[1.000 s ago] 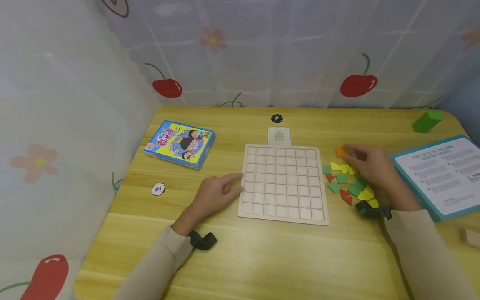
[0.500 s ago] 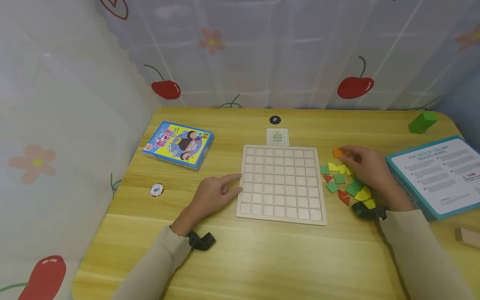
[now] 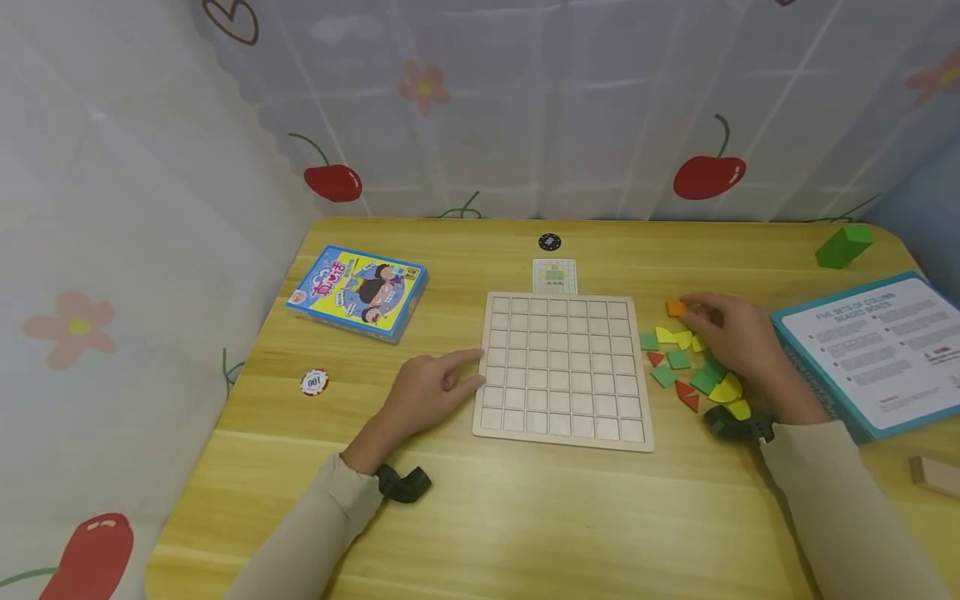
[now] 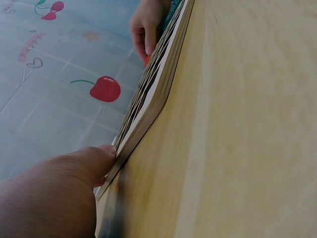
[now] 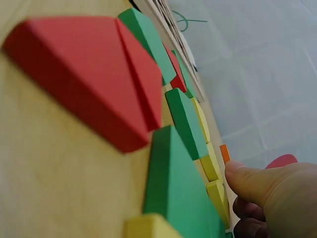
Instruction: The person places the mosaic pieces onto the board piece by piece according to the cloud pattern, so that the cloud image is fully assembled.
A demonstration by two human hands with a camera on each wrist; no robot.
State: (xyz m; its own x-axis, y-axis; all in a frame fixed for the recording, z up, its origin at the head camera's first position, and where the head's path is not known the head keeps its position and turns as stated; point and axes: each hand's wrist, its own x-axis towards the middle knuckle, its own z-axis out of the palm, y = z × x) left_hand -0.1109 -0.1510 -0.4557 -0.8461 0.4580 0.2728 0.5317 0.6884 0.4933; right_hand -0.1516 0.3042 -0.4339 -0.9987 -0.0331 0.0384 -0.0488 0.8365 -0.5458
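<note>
A square wooden grid board lies mid-table. My left hand touches its left edge with thumb and forefinger; in the left wrist view the thumb lies against the board's side. To the right of the board, my right hand pinches an orange square block at the far end of a loose group of pieces. The right wrist view shows the thumb at the orange block. Nearby lie green squares, yellow rounded pieces and red triangles.
A small pattern card and a black chip lie behind the board. On the left are a blue-and-yellow box and a white chip. At right are a teal box, a green block and a wooden block.
</note>
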